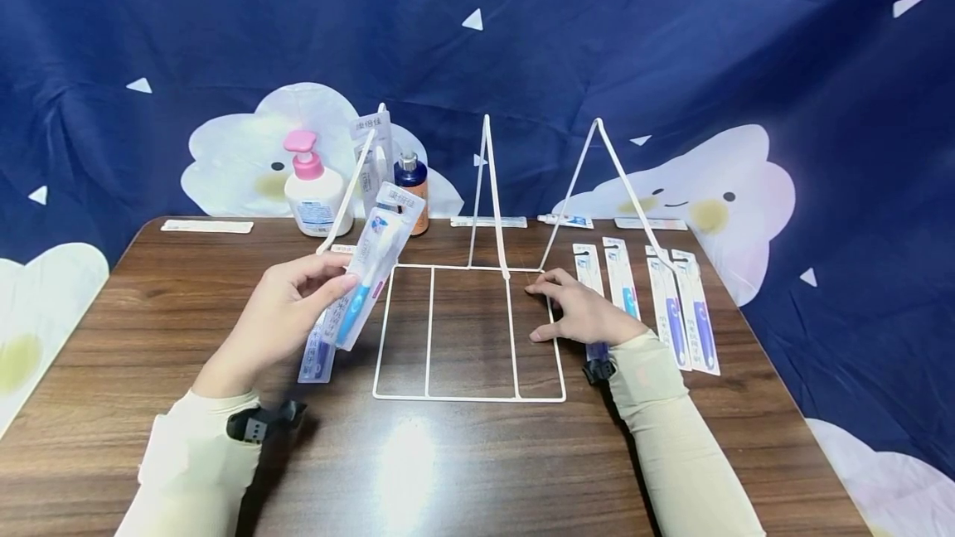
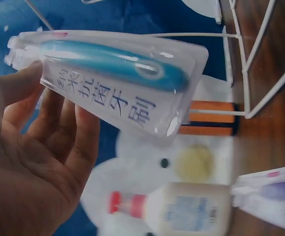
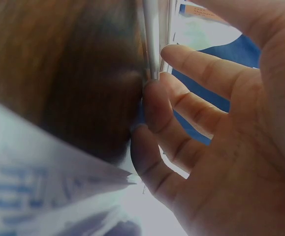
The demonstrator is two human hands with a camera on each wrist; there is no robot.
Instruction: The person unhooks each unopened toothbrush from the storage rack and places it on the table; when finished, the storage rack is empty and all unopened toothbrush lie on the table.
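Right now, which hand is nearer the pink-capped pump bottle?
Left. The left hand holds a packaged toothbrush just in front of the pump bottle; the right hand rests across the wire rack.

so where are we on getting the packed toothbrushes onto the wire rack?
Early. One toothbrush pack already leans in the rack's left divider. The left hand holds a blue toothbrush pack beside that divider, while the right hand rests on the white wire rack, fingers at its right edge. Left: a purple pack under the left hand and four packs flat on the table's right side.
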